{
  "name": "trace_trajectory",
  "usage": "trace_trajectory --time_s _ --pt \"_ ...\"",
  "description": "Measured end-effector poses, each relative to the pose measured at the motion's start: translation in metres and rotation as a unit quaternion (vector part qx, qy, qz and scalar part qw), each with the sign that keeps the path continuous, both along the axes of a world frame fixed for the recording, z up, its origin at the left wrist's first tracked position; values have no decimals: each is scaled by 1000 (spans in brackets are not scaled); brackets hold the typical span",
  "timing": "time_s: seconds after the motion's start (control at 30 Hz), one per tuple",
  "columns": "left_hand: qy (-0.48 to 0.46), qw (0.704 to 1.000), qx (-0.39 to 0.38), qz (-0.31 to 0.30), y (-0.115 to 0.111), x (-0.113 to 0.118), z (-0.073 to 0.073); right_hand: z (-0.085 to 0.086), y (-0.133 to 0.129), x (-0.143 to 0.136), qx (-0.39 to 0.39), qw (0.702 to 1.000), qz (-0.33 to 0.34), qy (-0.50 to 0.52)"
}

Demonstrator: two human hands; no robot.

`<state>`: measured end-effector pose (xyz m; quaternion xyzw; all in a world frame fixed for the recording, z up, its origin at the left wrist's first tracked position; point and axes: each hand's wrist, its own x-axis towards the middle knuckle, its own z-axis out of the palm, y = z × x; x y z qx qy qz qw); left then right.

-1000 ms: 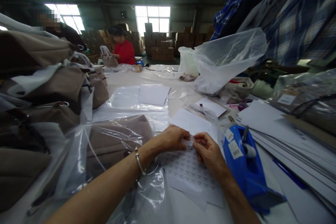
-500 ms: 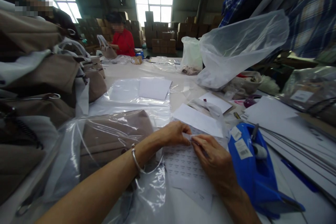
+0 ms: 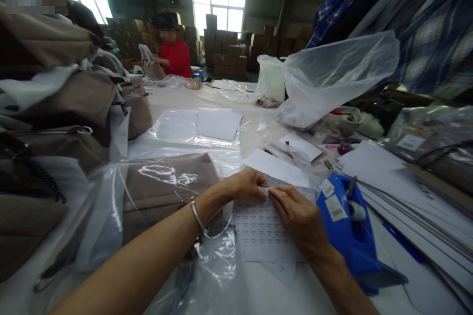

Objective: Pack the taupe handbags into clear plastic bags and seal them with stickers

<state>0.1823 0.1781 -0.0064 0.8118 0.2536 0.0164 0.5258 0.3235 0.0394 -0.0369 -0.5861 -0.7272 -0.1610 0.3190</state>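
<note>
My left hand (image 3: 247, 185) and my right hand (image 3: 296, 210) meet fingertip to fingertip. Both are closed in a pinch on a small white label (image 3: 263, 190), mostly hidden by the fingers. Just beneath them lies a sheet of printed labels (image 3: 258, 236), covered in rows of small dark text. A brown handbag (image 3: 170, 177) in a clear plastic bag (image 3: 221, 256) rests under and beside my left forearm. To the right of my right hand stands a blue tape dispenser (image 3: 345, 226) with white stickers on its side.
Brown handbags (image 3: 74, 93) are piled along the left. Flat clear bags (image 3: 177, 128) lie ahead with white paper (image 3: 219, 124) on top. Stacked white sheets (image 3: 414, 206) are at the right, behind them a large translucent bag (image 3: 340, 74). A person in red (image 3: 175, 56) works at the far end.
The view has shifted slightly. Both hands stay pinched together over the label sheet, with only small movement of the fingers.
</note>
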Motion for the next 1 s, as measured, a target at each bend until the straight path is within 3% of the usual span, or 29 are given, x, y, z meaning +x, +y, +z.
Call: trace_trajectory --time_s 0.3,0.67,0.87,1.0 --pt "-16 999 -28 5 4 -7 -7 -3 6 0 -14 1000 -8 -19" --pt "-24 999 -21 -14 7 -8 -14 -5 12 7 -66 987 48 135" --pt "2 1000 -19 -11 6 -8 -12 6 11 2 -135 965 18 226" --pt "2 1000 -24 -17 6 -7 -12 2 13 1 -167 940 -3 298"
